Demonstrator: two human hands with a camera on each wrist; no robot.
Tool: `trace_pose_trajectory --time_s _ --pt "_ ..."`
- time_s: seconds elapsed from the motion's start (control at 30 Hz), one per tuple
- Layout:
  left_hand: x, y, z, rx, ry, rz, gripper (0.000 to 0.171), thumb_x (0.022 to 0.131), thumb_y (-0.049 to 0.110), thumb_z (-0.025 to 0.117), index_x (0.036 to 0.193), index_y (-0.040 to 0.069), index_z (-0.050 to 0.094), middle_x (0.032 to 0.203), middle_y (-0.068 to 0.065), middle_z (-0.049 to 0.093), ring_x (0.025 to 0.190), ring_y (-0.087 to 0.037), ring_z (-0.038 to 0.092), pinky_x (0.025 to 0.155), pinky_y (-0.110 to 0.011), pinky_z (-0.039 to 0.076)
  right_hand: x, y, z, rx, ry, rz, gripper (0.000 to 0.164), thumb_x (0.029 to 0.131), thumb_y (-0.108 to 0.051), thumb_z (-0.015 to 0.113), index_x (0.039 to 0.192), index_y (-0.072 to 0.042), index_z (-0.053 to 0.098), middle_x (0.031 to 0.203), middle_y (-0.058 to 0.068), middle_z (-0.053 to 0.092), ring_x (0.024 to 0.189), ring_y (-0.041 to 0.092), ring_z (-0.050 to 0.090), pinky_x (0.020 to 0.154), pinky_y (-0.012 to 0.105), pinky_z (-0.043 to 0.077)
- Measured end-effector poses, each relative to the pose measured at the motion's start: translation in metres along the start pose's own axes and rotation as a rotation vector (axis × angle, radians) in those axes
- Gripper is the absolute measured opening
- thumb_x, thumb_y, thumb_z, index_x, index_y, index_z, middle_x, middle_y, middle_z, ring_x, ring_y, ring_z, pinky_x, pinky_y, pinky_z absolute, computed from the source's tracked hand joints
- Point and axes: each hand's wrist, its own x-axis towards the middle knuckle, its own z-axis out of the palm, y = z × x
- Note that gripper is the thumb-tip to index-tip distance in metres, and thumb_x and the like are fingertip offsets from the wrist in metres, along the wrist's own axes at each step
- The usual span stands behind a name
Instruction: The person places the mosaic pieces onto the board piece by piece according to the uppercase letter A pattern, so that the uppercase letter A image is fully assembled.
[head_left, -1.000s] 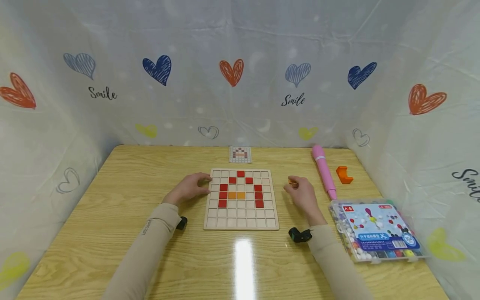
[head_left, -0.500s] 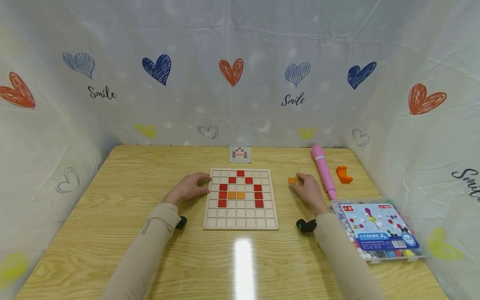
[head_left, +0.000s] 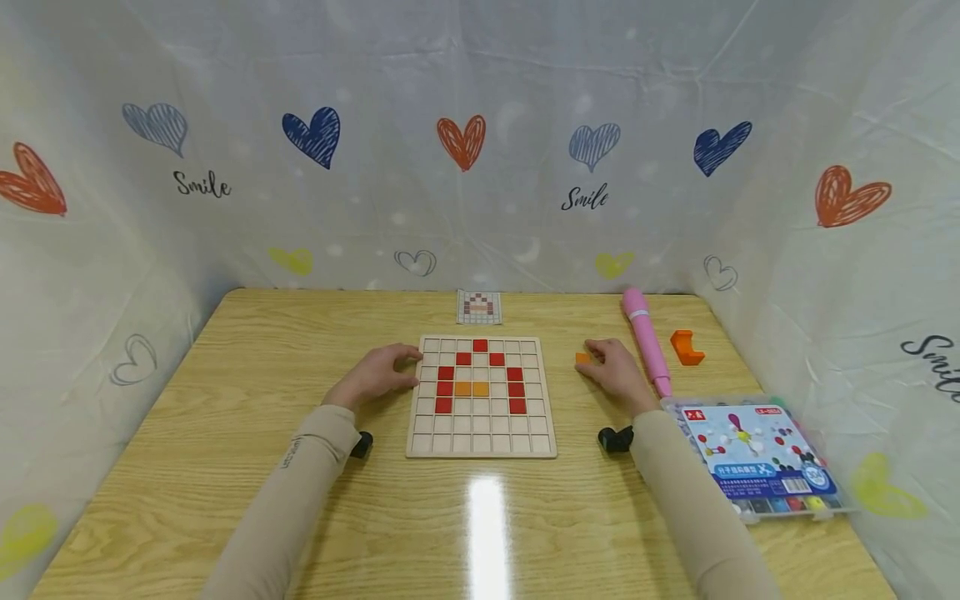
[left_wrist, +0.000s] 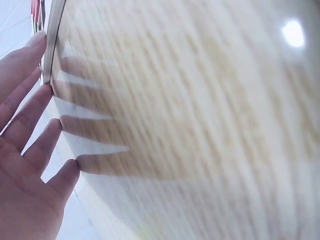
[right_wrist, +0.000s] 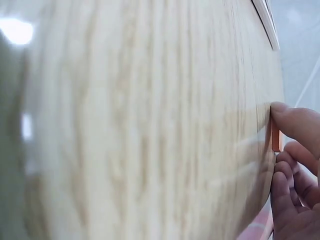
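In the head view a square wooden grid board (head_left: 481, 433) lies on the table, bearing several red tiles (head_left: 517, 390) and two orange tiles (head_left: 472, 389). My left hand (head_left: 375, 377) is at the board's left side. In the left wrist view its fingers (left_wrist: 35, 107) are spread, with fingertips at the board's edge (left_wrist: 54, 35). Right of the board, my right hand (head_left: 617, 371) is at a loose orange tile (head_left: 582, 358) on the table. Thumb and fingers lie on either side of this tile (right_wrist: 276, 137) in the right wrist view; whether they press it is unclear.
A small card (head_left: 479, 307) with a printed grid pattern lies behind the board. To the right are a pink stick-shaped object (head_left: 647, 337), an orange bracket-like piece (head_left: 686, 347) and a clear box (head_left: 765, 454) of molecular model parts. A printed curtain (head_left: 510, 225) surrounds the table.
My right hand first covered the loose orange tile, then drew back to the right, and its fingers now spread around the tile again. The left hand and board stay put.
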Motion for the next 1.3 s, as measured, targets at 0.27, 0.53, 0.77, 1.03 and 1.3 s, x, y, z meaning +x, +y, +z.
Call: trace_pose_trajectory --time_s 0.27,0.53,0.77,1.03,1.3 --pt "-0.0001 0.0005 -0.0003 0.01 -0.01 -0.012 0.048 0.091 0.015 0.07 0.135 0.001 0.055 0.144 -0.018 0.049 0.14 -0.039 0.033 0.117 -0.053 0.025 0.0011 -0.0022 -0.0008 -0.012 0.006 0.006 0.053 0.091 -0.018 0.07 0.134 0.009 0.053 0.124 0.028 0.053 0.112 0.041 0.053 0.1 0.053 0.044" --pt "0.0026 0.0016 0.0 0.016 -0.007 -0.002 0.047 0.091 0.014 0.07 0.134 0.0 0.056 0.143 -0.019 0.049 0.139 -0.039 0.034 0.117 -0.053 0.026 0.0007 -0.0018 -0.0023 -0.009 0.006 0.02 0.05 0.091 -0.017 0.07 0.132 0.008 0.055 0.125 0.028 0.054 0.112 0.041 0.053 0.1 0.053 0.044" --pt "0.0028 0.0 0.0003 0.021 -0.008 -0.006 0.048 0.091 0.014 0.071 0.135 0.0 0.056 0.143 -0.019 0.049 0.139 -0.04 0.034 0.116 -0.053 0.026 0.0012 -0.0015 -0.0012 0.004 0.016 0.03 0.044 0.091 -0.018 0.071 0.127 0.005 0.061 0.121 0.025 0.055 0.109 0.037 0.053 0.097 0.051 0.044" --pt "0.0 -0.0006 0.0002 0.022 -0.008 -0.007 0.048 0.092 0.014 0.069 0.135 0.0 0.055 0.143 -0.019 0.049 0.139 -0.04 0.033 0.116 -0.053 0.026 0.0023 0.0003 0.0017 0.026 0.021 0.032 0.039 0.09 -0.018 0.071 0.122 0.003 0.065 0.12 0.023 0.056 0.11 0.036 0.052 0.098 0.051 0.043" --pt "0.0015 0.0006 0.0011 0.022 -0.006 -0.012 0.048 0.091 0.014 0.07 0.135 0.0 0.055 0.144 -0.019 0.048 0.14 -0.04 0.033 0.117 -0.053 0.024 0.0023 0.0029 0.0021 0.029 0.037 0.026 0.036 0.09 -0.018 0.072 0.12 0.002 0.066 0.118 0.021 0.057 0.11 0.035 0.053 0.098 0.05 0.044"
